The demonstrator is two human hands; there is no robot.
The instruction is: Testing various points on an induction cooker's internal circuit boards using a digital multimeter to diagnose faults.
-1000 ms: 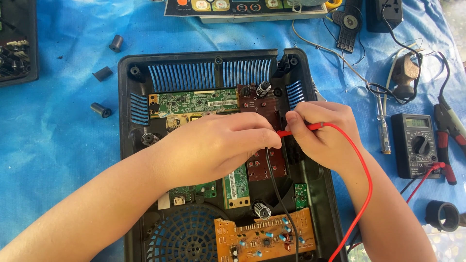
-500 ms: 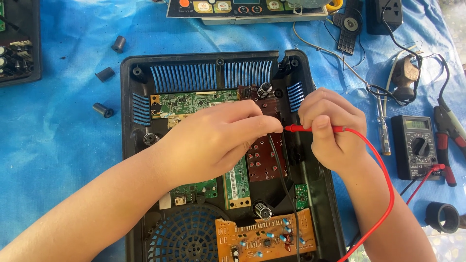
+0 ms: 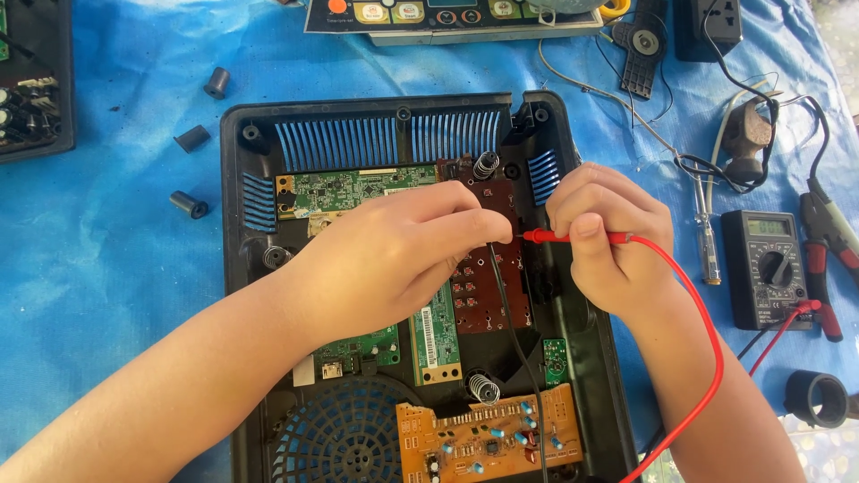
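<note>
Hands work over an open black casing [image 3: 234, 268] on a blue sheet [image 3: 107, 233] covering the desk. Right hand [image 3: 608, 237] pinches a red probe [image 3: 573, 237] between thumb and fingers, its tip pointing left over the brown board [image 3: 488, 286] in the middle of the casing; a red lead [image 3: 707, 331] loops from it down the right side. Left hand [image 3: 394, 250] is curled narrow, fingertips just beside the probe tip, with a black lead [image 3: 514, 340] running out from under it toward the near edge; what it grips is hidden. A green board [image 3: 349, 190] lies far left of the hands, an orange board [image 3: 488, 438] near. A multimeter [image 3: 765, 268] sits right of the casing, three black spacers [image 3: 191, 139] to the left
</note>
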